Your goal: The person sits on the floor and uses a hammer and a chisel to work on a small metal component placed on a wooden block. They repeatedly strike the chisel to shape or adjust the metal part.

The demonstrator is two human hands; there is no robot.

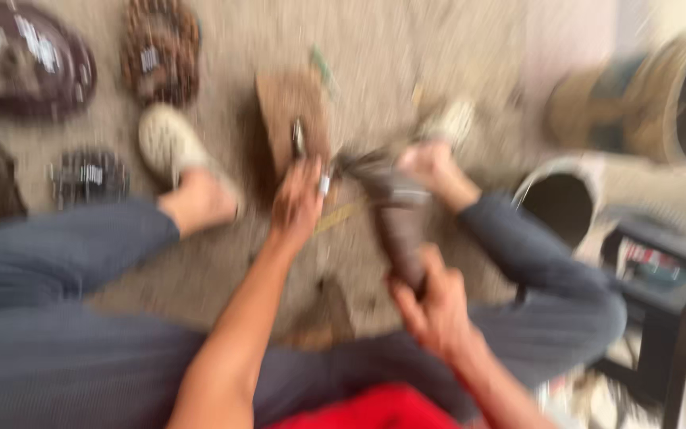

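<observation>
We sit on the floor. Our right hand (436, 306) is wrapped around the near end of a grey-brown bundle (397, 218) between our feet. Our left hand (299, 199) pinches a small dark tool (298, 137). The bundle looks stiff and light; it seems best held low.

**Dusty floor, cluttered all round**

I'm seeing a sandy concrete floor (406, 48), badly blurred. On it: a wooden block (289, 111), a dark oval tray (25, 56), a brown ring-shaped bundle (160, 52), a white bucket (561, 202).
</observation>
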